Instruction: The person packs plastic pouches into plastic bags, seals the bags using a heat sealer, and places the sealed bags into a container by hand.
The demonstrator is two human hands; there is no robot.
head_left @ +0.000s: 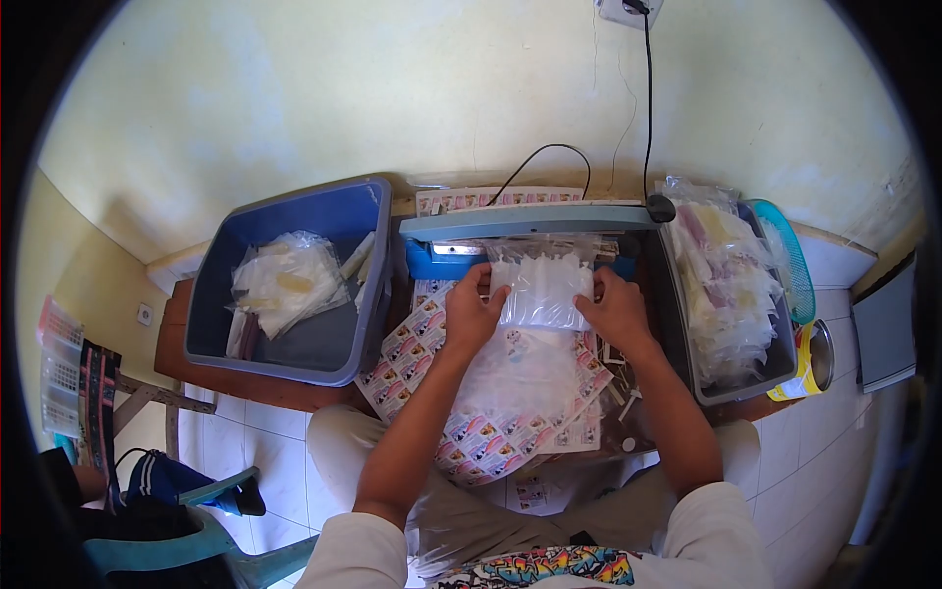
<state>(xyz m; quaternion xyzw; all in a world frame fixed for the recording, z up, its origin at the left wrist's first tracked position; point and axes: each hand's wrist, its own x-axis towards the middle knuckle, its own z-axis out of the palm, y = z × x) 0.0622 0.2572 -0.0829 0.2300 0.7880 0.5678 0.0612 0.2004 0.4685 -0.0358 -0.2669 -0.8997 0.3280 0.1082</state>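
A clear plastic bag (pixel 543 288) with white contents is held at its two sides, its upper end at the blue heat sealer (pixel 424 262). My left hand (pixel 475 306) pinches the bag's left edge, and my right hand (pixel 614 306) has its right edge between thumb and fingers. Above both hands runs the sealer's long grey arm (pixel 530 218), raised over the bag. More clear plastic (pixel 520 378) lies just below the bag, on printed label sheets (pixel 481 437).
At the left, a blue-grey tub (pixel 368 339) holds filled plastic bags. A dark bin (pixel 731 390) piled with bags stands at the right, beside a turquoise basket (pixel 790 250) and a yellow can (pixel 810 363). A black cord (pixel 649 108) hangs from the wall socket.
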